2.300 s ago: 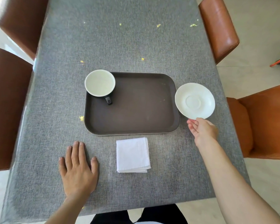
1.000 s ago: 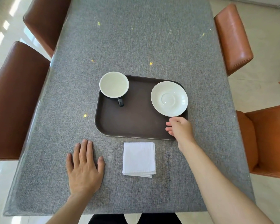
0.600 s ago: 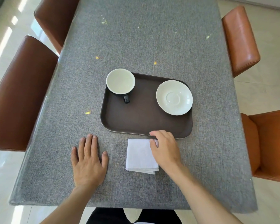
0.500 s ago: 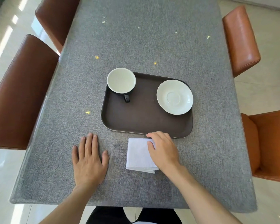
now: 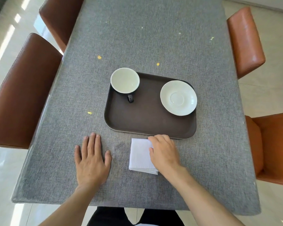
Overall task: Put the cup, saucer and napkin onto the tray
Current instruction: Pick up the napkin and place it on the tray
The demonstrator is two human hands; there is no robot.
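My right hand (image 5: 164, 154) lies on the right part of the folded white napkin (image 5: 140, 155), fingers curled at its far corner; whether I'm pinching it I cannot tell. My left hand (image 5: 92, 160) rests flat and spread on the grey table (image 5: 153, 38). The napkin sits just before the brown tray (image 5: 147, 118), which carries cup (image 5: 125, 80) and saucer (image 5: 178, 97)

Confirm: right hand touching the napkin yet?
Touching. The head view shows the right hand lying over the right side of the folded napkin, fingers on its far corner, with no gap visible.
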